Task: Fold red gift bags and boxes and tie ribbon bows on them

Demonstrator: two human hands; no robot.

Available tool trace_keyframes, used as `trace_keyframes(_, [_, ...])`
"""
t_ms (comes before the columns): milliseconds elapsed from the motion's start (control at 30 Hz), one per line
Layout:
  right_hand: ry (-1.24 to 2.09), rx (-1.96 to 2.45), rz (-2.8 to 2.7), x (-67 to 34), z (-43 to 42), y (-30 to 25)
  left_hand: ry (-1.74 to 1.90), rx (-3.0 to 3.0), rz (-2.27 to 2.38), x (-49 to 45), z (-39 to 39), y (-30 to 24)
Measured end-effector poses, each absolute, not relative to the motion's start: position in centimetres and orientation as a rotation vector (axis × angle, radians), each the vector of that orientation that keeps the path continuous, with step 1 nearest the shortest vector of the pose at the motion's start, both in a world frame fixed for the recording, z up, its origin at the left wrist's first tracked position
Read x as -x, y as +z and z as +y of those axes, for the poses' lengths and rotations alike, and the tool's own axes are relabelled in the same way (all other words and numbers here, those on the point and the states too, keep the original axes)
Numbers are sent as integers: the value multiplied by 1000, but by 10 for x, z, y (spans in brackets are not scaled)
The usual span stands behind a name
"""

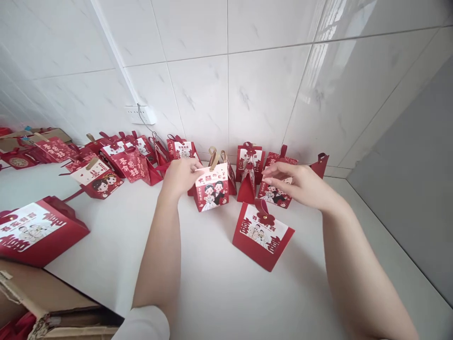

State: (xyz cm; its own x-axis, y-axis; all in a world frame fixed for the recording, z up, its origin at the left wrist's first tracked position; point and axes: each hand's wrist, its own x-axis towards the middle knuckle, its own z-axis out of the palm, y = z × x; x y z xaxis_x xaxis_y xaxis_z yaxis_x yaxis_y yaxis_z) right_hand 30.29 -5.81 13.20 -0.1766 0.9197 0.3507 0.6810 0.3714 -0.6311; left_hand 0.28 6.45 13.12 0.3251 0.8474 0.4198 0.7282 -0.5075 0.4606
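Note:
My left hand (182, 175) grips the upper left edge of a small red and cream wedding favor box (212, 191) with a cartoon couple and a gold ribbon loop; its other fingers are partly hidden behind. My right hand (300, 183) has its fingers stretched out and thumb apart, in front of a red favor box (274, 194) printed with a couple. Whether it touches that box, I cannot tell. Between my arms stands a red favor box (264, 236) with a white panel and dark red ribbon. Behind it, a narrow red box (247, 186) shows its side.
Several more red favor boxes (132, 163) line the wall to the left. One larger-looking box (38, 231) stands near the left edge. An open cardboard carton (63, 293) fills the lower left corner. A power strip (140, 114) hangs on the tiled wall (262, 89).

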Motion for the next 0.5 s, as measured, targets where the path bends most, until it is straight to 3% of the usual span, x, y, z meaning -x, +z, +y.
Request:
trace_keyframes(233, [677, 1602, -2235, -302, -80, 142, 630, -2195, 1363, 35, 89, 117])
trace_keyframes(500, [738, 1549, -2301, -306, -98, 141, 1160, -2349, 1312, 9, 41, 158])
